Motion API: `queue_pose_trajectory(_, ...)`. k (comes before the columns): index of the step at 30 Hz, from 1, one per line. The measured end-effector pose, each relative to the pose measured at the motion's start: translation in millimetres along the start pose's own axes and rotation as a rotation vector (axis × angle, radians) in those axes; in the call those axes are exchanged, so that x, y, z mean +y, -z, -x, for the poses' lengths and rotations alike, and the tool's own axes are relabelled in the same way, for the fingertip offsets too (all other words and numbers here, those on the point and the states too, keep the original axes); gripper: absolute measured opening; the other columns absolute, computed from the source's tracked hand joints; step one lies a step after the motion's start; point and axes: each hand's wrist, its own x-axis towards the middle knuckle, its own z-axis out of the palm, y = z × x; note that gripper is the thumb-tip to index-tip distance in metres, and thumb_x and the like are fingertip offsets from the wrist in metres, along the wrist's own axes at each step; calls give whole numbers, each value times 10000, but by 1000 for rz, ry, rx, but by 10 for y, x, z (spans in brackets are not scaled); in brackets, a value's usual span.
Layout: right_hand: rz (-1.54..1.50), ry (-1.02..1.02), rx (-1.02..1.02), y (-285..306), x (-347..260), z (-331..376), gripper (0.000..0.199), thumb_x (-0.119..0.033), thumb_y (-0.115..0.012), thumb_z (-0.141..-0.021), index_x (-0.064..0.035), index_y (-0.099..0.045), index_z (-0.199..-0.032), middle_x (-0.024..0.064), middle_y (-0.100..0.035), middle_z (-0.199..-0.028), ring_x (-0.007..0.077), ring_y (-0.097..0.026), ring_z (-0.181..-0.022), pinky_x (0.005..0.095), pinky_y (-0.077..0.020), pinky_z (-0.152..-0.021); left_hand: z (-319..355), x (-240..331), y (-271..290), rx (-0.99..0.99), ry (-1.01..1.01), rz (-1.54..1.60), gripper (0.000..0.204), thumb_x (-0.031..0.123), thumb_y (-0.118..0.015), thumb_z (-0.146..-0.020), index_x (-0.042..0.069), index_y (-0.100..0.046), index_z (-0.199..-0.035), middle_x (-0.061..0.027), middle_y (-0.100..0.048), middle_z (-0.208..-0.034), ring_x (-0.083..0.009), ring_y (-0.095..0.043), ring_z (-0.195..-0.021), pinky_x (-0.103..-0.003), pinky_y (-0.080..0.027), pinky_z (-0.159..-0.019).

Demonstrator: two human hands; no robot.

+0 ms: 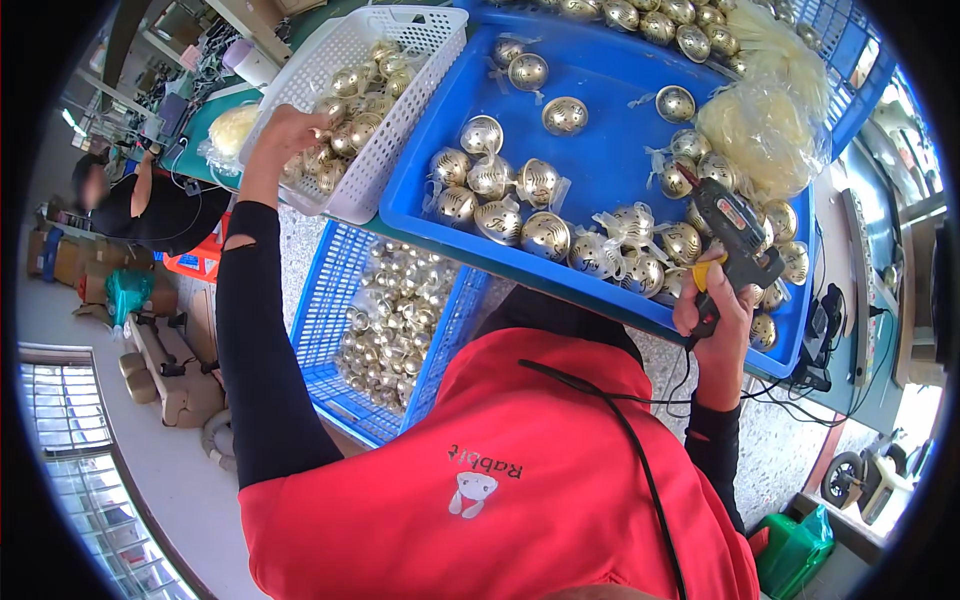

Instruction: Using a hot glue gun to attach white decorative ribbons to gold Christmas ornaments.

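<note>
My left hand (288,132) reaches into the white basket (410,150), its fingers curled at the gold jingle bells (362,128) inside. Whether a bell is between the fingers is hidden. My right hand (722,318) grips a black hot glue gun (738,232) with a yellow trigger. Its red nozzle points up and left over the blue tray (610,130). Shiny gold bells with cut-out slots and clear ribbon loops lie along the tray's near side, such as one bell (546,236) near the middle. A few others sit farther back.
A clear bag of cream material (765,135) lies on the tray's right side. Below stands a blue crate (335,300) full of small gold bells. Black cables (800,395) run from the glue gun past the table edge. A person (150,205) works at the far left.
</note>
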Motion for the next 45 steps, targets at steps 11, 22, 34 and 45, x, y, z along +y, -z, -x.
queue_pose_trajectory(11,-47,3,-76,6,-19,-163,209,-170,-579,-857,-41,-518,-1010,79,-521,-631,115,-452,-413,244,-342,-362,799,1410,-1835,-59,-983,-453,217,127,-569,-823,28,-615,-1010,-118,-648,-917,-211,-627,-817,-299,-495,-719)
queue_pose_trajectory(22,-21,-5,-26,-30,-90,73,149,-157,-559,-849,-56,-505,-944,75,-522,-612,129,-459,-415,254,-362,-368,640,1198,-2920,-174,-926,-596,481,202,-723,-680,-3,-515,-1061,-224,-577,-948,-370,-572,-907,-438,-484,-750)
queue_pose_trajectory(34,68,419,12,-275,-732,-300,238,-60,-595,-823,-10,-543,-1049,92,-580,-705,112,-499,-476,237,-395,-445,1570,1718,-1914,-1235,-375,1197,567,114,-529,-832,-68,-311,-1322,-286,-452,-1228,-464,-476,-1124,-470,-510,-878)
queue_pose_trajectory(45,-12,277,-80,-370,-763,-282,245,-47,-709,-762,3,-576,-962,65,-610,-753,69,-539,-566,217,-419,-479,1096,1330,-2238,-321,-609,88,498,274,-703,-777,-30,-535,-1134,-125,-587,-1059,-208,-639,-875,-273,-565,-645)
